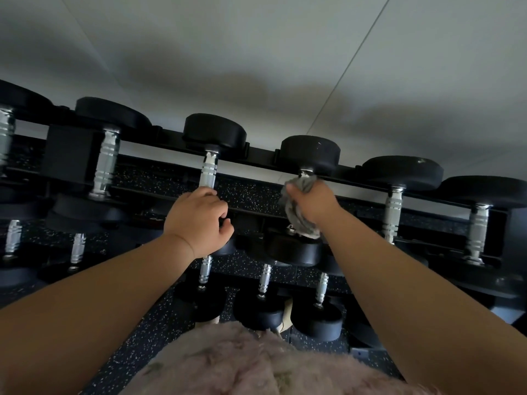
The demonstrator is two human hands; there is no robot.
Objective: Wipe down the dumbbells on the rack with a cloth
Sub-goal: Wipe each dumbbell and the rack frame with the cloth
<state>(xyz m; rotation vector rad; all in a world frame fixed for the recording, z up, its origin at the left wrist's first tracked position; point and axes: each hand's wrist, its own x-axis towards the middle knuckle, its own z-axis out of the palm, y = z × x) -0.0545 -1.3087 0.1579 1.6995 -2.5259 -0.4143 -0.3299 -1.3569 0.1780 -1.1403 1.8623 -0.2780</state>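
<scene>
A black rack (256, 151) holds a row of black dumbbells with chrome handles along its top tier. My left hand (199, 218) grips the lower part of one dumbbell's chrome handle (208, 172), below its black head (214, 131). My right hand (313, 202) holds a grey cloth (299, 218) wrapped round the handle of the neighbouring dumbbell (309, 151) on the right. That handle is almost wholly hidden by cloth and fingers; only a chrome collar shows under the head.
More dumbbells sit to the left (107, 161) and right (393, 206) on the top tier, and smaller ones (263, 277) on the lower tier. Behind the rack is a pale wall (256, 52). Speckled black flooring (159, 317) lies below.
</scene>
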